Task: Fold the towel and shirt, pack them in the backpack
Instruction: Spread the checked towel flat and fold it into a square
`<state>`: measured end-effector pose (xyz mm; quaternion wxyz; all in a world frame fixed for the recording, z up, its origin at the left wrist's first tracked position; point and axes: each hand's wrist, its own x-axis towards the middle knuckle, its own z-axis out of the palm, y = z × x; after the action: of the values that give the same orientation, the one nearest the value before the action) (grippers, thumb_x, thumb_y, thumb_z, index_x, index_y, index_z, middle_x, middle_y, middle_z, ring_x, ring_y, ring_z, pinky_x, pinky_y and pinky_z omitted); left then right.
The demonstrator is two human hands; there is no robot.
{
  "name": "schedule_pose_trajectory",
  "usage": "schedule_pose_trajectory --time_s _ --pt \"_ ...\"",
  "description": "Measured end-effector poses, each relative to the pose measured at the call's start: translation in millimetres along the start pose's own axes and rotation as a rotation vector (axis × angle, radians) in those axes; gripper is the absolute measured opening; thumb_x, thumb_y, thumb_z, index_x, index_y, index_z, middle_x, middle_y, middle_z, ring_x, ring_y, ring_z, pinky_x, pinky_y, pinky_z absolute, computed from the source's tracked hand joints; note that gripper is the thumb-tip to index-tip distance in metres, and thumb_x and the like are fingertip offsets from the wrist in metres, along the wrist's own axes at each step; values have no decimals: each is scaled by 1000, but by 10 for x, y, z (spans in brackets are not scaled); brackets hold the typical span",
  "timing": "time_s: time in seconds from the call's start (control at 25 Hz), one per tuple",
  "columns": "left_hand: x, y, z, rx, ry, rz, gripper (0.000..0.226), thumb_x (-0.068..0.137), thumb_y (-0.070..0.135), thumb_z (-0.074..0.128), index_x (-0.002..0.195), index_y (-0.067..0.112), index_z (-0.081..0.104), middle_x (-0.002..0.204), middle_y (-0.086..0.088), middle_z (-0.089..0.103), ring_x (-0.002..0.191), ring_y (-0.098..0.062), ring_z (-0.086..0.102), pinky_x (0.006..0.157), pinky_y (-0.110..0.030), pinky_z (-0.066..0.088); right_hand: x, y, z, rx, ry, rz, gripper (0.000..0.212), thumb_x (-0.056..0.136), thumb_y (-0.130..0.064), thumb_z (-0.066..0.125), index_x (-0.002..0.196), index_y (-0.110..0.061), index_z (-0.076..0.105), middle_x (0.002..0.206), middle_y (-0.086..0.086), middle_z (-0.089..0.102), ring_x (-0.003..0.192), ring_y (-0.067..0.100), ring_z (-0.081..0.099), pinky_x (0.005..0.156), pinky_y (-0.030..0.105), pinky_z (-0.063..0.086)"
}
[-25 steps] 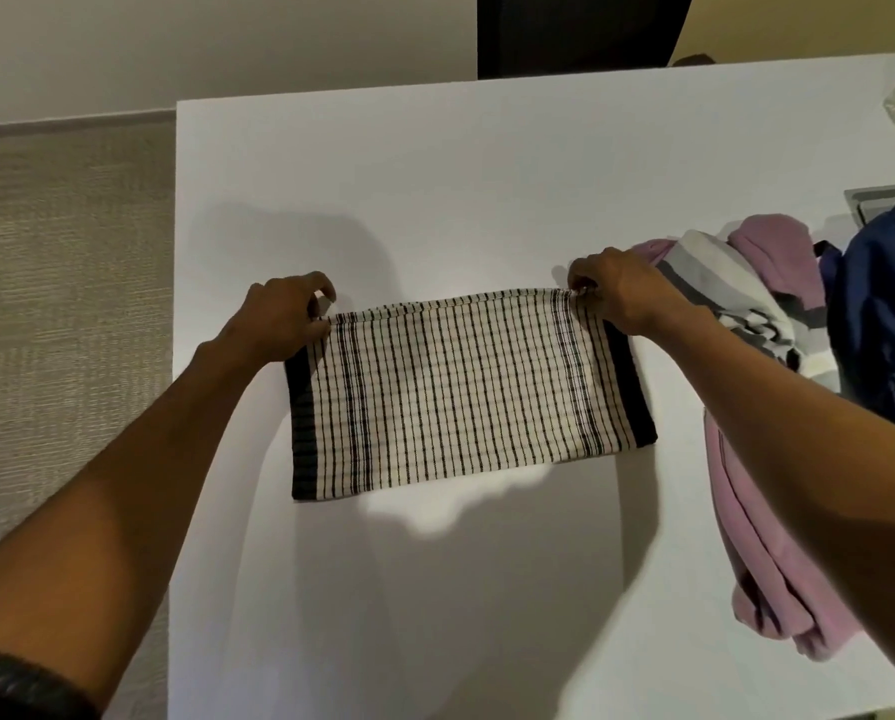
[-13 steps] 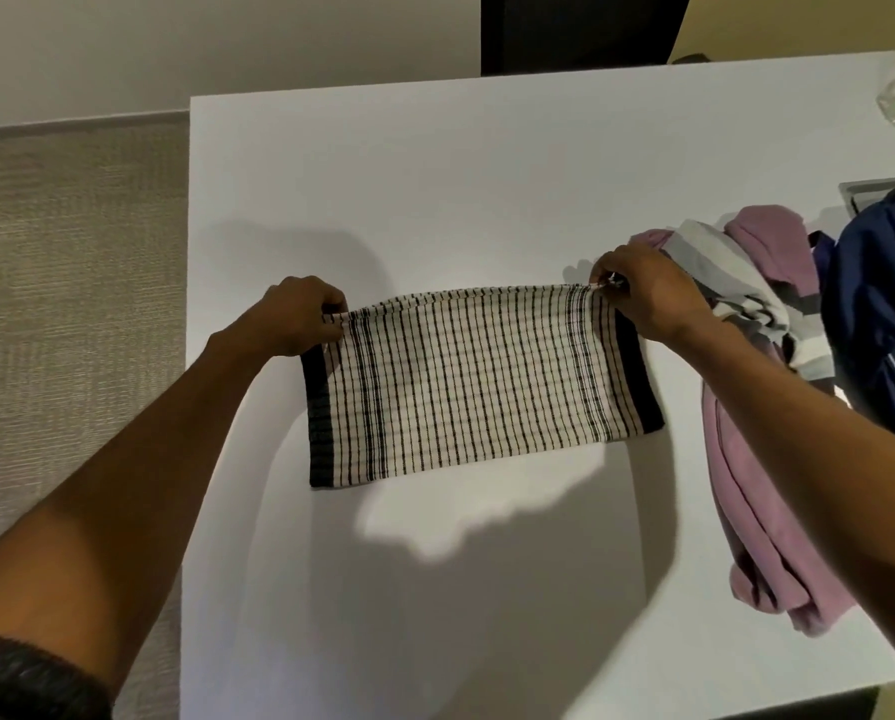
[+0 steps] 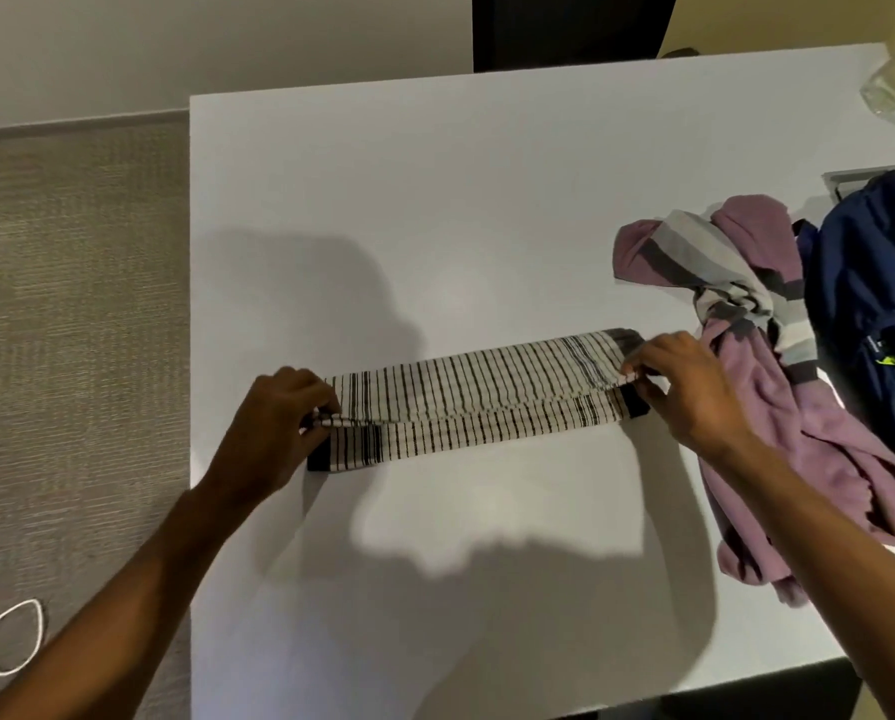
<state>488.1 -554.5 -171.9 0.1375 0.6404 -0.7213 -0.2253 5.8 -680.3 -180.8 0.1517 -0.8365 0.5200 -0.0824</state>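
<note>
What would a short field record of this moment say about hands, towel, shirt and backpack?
left hand: pinches towel at its left end
right hand: pinches towel at its right end
towel: striped, top layer held above bottom layer lying on table
shirt: purple, crumpled, right of towel
backpack: blue, right of shirt
stage: towel mid-fold

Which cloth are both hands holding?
The black-and-white striped towel; left hand and right hand pinch its ends. The purple shirt lies crumpled beside it.
</note>
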Motion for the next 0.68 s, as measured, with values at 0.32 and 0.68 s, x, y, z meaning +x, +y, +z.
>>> schedule_pose_trajectory --time_s 0.32,0.68 --pt "-531 -45 560 132 72 48 42 62 2 96 100 10 80 102 -10 73 96 -32 68 84 -40 48 -475 20 284 -37 -6 7 33 74 6 83 100 -13 74 100 2 69 89 27 58 75 44 48" --pt "-606 192 582 176 171 -92 50 88 47 66 127 16 70 129 -5 66 123 -28 58 99 -40 28 -615 -325 266 -134 3 36 30 92 -26 67 119 -12 70 120 4 64 112 29 59 98 39 43"
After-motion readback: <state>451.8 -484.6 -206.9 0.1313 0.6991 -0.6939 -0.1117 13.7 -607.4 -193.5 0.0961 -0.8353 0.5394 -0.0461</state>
